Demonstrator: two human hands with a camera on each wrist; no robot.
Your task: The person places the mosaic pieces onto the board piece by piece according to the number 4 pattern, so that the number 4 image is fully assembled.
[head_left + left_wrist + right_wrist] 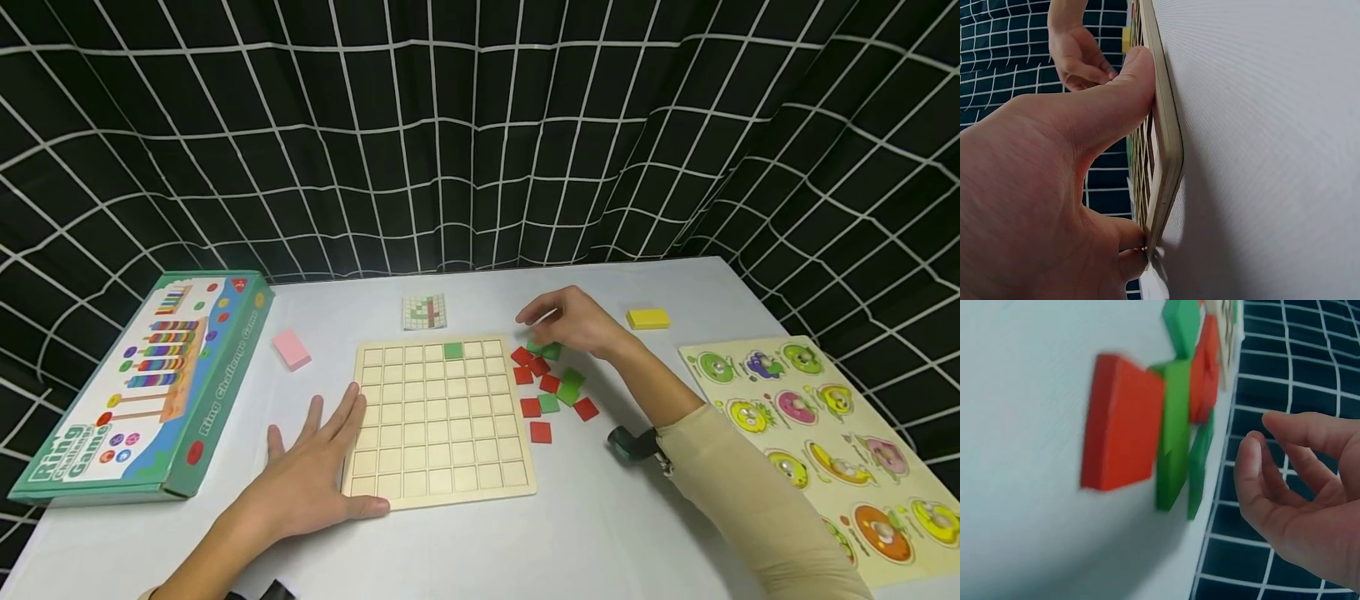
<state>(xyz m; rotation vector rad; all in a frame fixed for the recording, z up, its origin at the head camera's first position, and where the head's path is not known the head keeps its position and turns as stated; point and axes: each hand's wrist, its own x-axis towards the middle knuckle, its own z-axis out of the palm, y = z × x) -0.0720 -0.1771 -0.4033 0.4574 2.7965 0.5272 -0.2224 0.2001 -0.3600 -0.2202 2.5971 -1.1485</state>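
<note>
A wooden grid board (465, 502) lies flat on the white table. One green square tile (453, 351) sits in a cell of its far row. My left hand (311, 475) rests against the board's left side, thumb over the near-left corner and the other fingers stretched along the edge. Above the far end of the loose tiles hovers my right hand (576, 323), fingers loosely bent. The right wrist view shows a gap between thumb and fingertips, with nothing held. Several red tiles (541, 432) and green tiles (549, 403) lie scattered beside the board's right edge, some overlapping.
Behind the board lies a small pattern card (424, 312). A pink block (291, 349) and a ring game box (150, 383) are at the left. On the right are a yellow block (648, 319) and a fruit puzzle board (817, 442). A black grid curtain (450, 150) borders the table.
</note>
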